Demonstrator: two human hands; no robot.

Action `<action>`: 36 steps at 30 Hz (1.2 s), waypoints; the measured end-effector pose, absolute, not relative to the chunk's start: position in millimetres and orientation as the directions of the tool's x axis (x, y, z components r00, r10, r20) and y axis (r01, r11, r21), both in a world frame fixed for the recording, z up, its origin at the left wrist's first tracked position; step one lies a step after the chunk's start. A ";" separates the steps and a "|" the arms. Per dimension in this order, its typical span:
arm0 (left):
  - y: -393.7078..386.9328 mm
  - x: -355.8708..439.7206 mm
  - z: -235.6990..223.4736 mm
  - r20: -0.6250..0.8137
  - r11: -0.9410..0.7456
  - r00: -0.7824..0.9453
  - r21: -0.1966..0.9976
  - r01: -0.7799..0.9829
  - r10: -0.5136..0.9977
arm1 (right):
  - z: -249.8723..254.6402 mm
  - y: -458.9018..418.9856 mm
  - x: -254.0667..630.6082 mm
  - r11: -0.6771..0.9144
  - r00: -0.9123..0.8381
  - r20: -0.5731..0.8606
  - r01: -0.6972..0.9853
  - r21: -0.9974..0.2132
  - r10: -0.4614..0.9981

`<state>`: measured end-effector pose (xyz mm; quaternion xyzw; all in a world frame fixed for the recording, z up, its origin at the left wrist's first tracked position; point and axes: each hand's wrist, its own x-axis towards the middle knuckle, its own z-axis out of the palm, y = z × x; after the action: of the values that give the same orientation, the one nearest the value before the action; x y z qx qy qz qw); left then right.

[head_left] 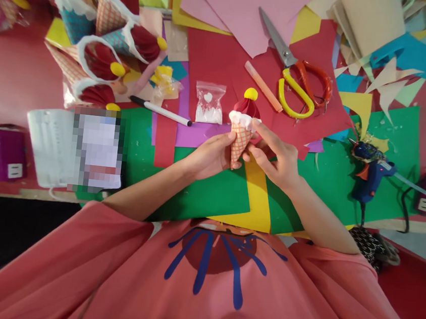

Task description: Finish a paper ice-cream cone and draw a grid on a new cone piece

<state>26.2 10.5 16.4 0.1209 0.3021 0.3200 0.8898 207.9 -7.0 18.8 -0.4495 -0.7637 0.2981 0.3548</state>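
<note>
A felt ice cream cone [241, 137] with an orange-checked cone, white scalloped trim, dark red top and yellow ball is held upright above the green felt. My left hand [215, 154] is closed around the cone's lower part, thumb on its left side. On the other side, my right hand [278, 162] touches the white trim with its index fingertip; its other fingers are bent close to the cone, partly hidden behind it. Just beyond the cone lie a small zip bag [209, 103] of white pieces and a peach-coloured stick [263, 86].
Scissors [290, 61] with red and yellow handles lie open on red felt. A glue gun [369, 176] with its cord rests at right. Several finished cones [102, 56] are piled at upper left, near a marker [160, 111] and a blurred-out phone [100, 150]. Felt scraps [391, 87] cover the upper right.
</note>
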 end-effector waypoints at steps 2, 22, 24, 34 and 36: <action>10.0 25.5 14.7 -0.436 0.754 0.617 0.431 -0.496 0.655 | 17.9 -6.5 207.8 0.432 -0.349 0.285 0.480 -0.764 0.893; 7.4 26.6 14.4 -0.431 0.739 0.611 0.502 -0.450 0.664 | 22.4 -5.8 210.0 0.250 -0.330 0.136 0.332 -0.909 0.934; 8.2 26.3 16.2 -0.446 0.751 0.612 0.481 -0.451 0.653 | 21.7 -6.6 210.0 0.225 -0.307 0.121 0.331 -0.916 0.944; 9.1 25.5 15.5 -0.431 0.779 0.655 0.434 -0.453 0.621 | 19.2 -7.8 212.1 0.193 -0.303 0.095 0.311 -0.931 0.948; 9.1 24.8 15.5 -0.436 0.778 0.649 0.428 -0.460 0.623 | 16.8 -8.9 212.8 0.179 -0.276 0.094 0.300 -0.937 0.957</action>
<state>24.8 9.1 15.5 0.1407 0.2903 0.3017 0.8971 212.8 -8.9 16.8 -0.4697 -0.6691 0.4360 0.3763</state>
